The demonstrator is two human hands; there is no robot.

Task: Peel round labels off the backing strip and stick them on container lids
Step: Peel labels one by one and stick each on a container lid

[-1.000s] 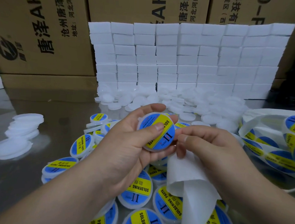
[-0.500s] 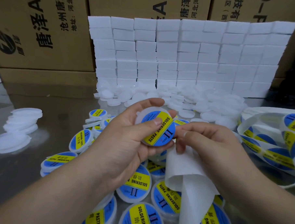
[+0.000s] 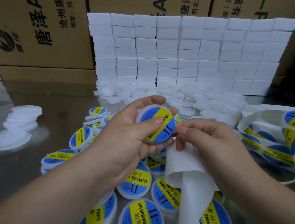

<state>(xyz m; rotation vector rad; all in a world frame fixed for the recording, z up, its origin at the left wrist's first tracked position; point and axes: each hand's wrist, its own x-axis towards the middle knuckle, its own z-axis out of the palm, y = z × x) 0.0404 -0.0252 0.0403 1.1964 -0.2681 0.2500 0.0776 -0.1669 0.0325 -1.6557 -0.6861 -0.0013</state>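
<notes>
My left hand (image 3: pixel 128 136) grips a round white lid (image 3: pixel 157 125) at the centre, its thumb pressing on the blue and yellow label stuck on top. Right beside it, my right hand (image 3: pixel 208 140) holds the bare white backing strip (image 3: pixel 190 186), which curls down toward me. The strip with several unpeeled labels (image 3: pixel 275 146) loops at the right. Labelled lids (image 3: pixel 137 182) lie piled below my hands.
Plain white lids (image 3: pixel 186 98) are heaped behind my hands, and more sit stacked at the left (image 3: pixel 19 121). A wall of white foam blocks (image 3: pixel 188 51) and brown cartons (image 3: pixel 42 27) close off the back of the shiny table (image 3: pixel 31 166).
The lid in my left hand has turned slightly, and the thumb has slid over the label. My right hand has stayed on the backing strip.
</notes>
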